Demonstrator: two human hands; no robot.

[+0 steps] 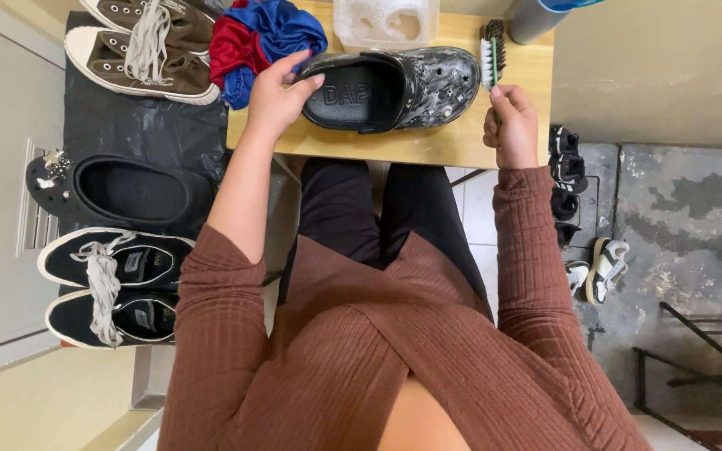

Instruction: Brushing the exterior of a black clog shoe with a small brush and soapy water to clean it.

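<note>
A black clog flecked with foam lies on a small wooden table. My left hand grips its heel end, fingers curled over the rim. My right hand is closed around the handle of a scrub brush, which points away from me beside the clog's toe. Its bristles stand just clear of the clog.
A clear tub of soapy water and a red-and-blue cloth sit at the table's far side. On black plastic to the left lie brown sneakers, a second black clog and black sneakers. More shoes lie on the floor at right.
</note>
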